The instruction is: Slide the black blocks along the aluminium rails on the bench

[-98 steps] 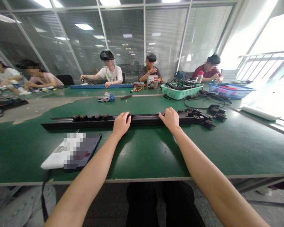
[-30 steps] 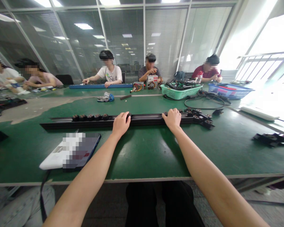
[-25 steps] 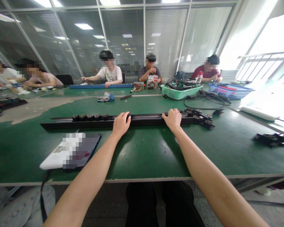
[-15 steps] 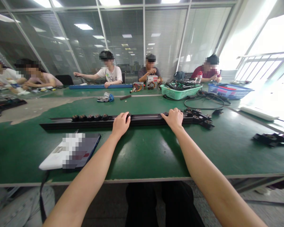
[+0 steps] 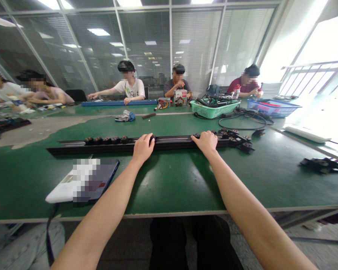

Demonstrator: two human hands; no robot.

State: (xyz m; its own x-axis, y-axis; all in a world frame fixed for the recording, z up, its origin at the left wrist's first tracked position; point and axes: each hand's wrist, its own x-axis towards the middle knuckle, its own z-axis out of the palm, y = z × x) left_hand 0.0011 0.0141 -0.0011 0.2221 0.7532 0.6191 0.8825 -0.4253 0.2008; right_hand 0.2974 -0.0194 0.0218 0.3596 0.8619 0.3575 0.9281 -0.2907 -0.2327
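Long black metal rail (image 5: 174, 141) lies lengthwise across the green table (image 5: 22, 180), round black knobs (image 5: 105, 140) in a row along its left half; it looks stiff and fairly heavy, best taken at two well-spaced places, as now. Left hand (image 5: 142, 149) and right hand (image 5: 207, 143) each form a closed grip curled over its top, holding it. Green plastic basket (image 5: 213, 109) beyond holds tangled dark cables; blue plastic basket (image 5: 273, 106) holds something red

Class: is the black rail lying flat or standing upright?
Lying flat: the black rail runs along the green bench, under the left hand and right hand.
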